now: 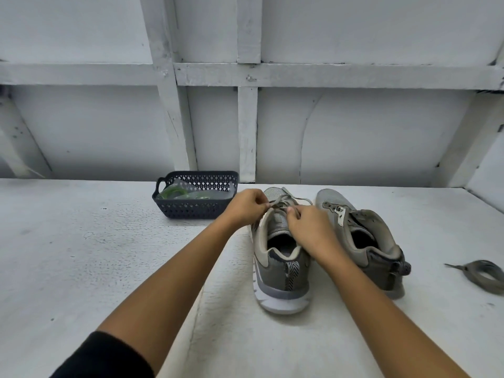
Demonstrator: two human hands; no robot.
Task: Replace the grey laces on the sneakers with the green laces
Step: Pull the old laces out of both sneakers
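Note:
Two grey sneakers stand side by side on the white table, heels toward me. The left sneaker [281,271] still carries a grey lace [283,199] across its tongue. My left hand [245,207] pinches that lace at the shoe's left side. My right hand [308,227] pinches it near the upper eyelets on the right. The right sneaker [362,238] has bare eyelets and no lace. A removed grey lace [482,275] lies coiled at the table's right edge. Green laces [174,192] sit in clear wrap inside the dark basket [188,210].
The dark plastic basket stands at the back, just left of the sneakers. A white panelled wall [251,118] rises behind the table. Bare white tabletop [81,255] spreads to the left and in front of the shoes.

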